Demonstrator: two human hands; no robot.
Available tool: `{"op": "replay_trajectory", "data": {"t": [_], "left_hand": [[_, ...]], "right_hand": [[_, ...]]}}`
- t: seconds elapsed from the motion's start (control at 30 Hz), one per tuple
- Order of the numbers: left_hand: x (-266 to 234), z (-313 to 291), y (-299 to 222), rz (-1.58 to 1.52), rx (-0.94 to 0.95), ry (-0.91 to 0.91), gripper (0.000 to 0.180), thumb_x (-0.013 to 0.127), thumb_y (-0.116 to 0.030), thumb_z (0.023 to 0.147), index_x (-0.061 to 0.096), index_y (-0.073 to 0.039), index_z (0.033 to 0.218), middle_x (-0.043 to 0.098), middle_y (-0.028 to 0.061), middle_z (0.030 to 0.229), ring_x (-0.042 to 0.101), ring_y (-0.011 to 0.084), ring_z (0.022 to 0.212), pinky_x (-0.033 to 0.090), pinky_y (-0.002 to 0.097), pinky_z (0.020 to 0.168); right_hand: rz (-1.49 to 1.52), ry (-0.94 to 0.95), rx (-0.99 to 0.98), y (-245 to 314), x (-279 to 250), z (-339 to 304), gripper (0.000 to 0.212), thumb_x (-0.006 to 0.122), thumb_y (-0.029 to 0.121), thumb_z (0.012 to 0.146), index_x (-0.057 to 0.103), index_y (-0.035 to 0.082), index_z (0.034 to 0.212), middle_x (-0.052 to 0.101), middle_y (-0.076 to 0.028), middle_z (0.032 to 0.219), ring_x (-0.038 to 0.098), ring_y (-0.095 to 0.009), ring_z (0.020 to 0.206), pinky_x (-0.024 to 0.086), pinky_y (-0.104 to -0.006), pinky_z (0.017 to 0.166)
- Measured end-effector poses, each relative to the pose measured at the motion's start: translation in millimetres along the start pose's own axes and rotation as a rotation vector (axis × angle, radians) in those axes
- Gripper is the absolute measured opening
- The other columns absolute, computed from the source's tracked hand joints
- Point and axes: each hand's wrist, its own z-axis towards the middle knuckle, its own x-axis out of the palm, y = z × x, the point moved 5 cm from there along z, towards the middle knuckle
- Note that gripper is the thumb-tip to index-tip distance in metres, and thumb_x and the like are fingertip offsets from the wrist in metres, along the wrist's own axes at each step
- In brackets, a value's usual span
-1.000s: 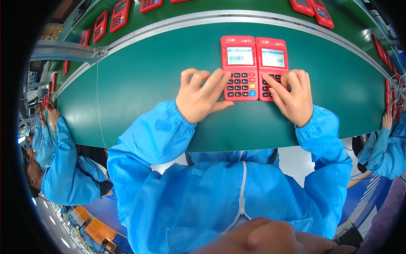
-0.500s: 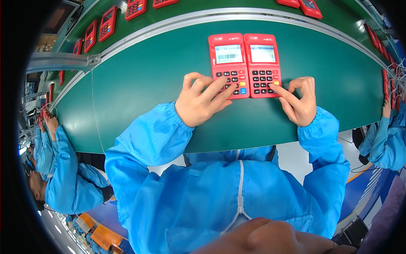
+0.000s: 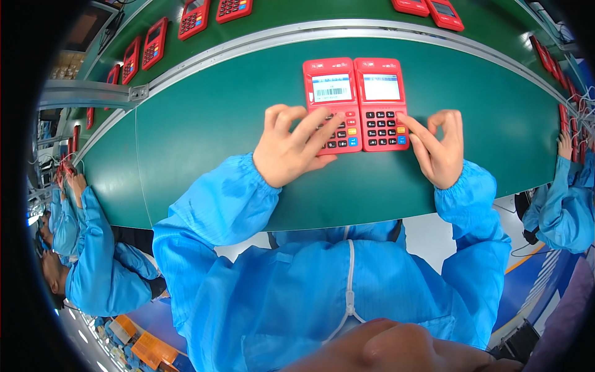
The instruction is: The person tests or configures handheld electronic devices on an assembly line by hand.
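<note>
Two red payment terminals lie side by side on the green work surface, touching along their long edges. The left terminal (image 3: 330, 73) has a barcode on its lit screen, while the right terminal (image 3: 379, 69) has a mostly blank, pale screen. My left hand (image 3: 282, 149) reaches over the left terminal's keypad with fingers stretched, their tips on or just above the upper keys and hiding several of them. My right hand (image 3: 441, 152) holds nothing; its index fingertip is at the upper right key of the right terminal, and the other fingers are bent but apart.
A metal rail (image 3: 297, 32) runs along the far side of the green table (image 3: 204, 124). Beyond it lie more red terminals (image 3: 194, 18). A metal bracket (image 3: 93, 93) juts in at the left. Co-workers in blue sit left (image 3: 99, 248) and right (image 3: 564, 211).
My right index finger has moved from the lower keys up to the upper right key. My left fingertips have shifted up the left keypad. The view has tilted slightly, and the right screen's content has changed.
</note>
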Motion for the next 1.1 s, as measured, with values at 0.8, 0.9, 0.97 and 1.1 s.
{"op": "replay_trajectory", "data": {"t": [0.8,0.9,0.97,1.1], "left_hand": [[-2,-29,-3,0.028,0.037,-0.084,0.04,0.073,-0.028,0.069,0.064,-0.01,0.103,0.05,0.0054,0.107,0.044,0.0224,0.085,0.039,0.0366,0.073],[-2,-29,-5,0.034,0.05,-0.076,0.04,0.073,-0.028,0.069,0.063,-0.011,0.104,0.05,0.0044,0.107,0.044,0.0212,0.086,0.038,0.0362,0.074],[-1,-30,-7,0.055,0.062,-0.088,0.041,0.073,-0.028,0.069,0.063,-0.011,0.106,0.05,0.0042,0.108,0.044,0.0209,0.087,0.038,0.036,0.075],[4,-28,-17,-0.006,0.067,-0.105,0.043,0.072,-0.025,0.07,0.061,-0.012,0.11,0.051,0.0033,0.108,0.044,0.0195,0.089,0.037,0.0359,0.078]], "right_hand": [[-0.031,0.086,-0.191,23,26,-8,0.037,0.069,0.013,0.074,0.062,0.013,0.11,0.04,-0.005,0.083,0.041,-0.02,0.085,0.039,-0.0338,0.076],[-0.011,0.112,-0.146,22,30,-12,0.038,0.069,0.012,0.073,0.062,0.013,0.11,0.041,-0.006,0.084,0.042,-0.02,0.085,0.04,-0.0334,0.076],[0.003,0.073,-0.146,21,28,-11,0.038,0.069,0.011,0.073,0.062,0.014,0.11,0.042,-0.006,0.085,0.042,-0.021,0.086,0.04,-0.0338,0.076],[-0.036,-0.056,-0.067,13,12,-26,0.039,0.067,0.007,0.07,0.064,0.014,0.108,0.044,-0.007,0.086,0.044,-0.024,0.086,0.04,-0.0353,0.074]]}}
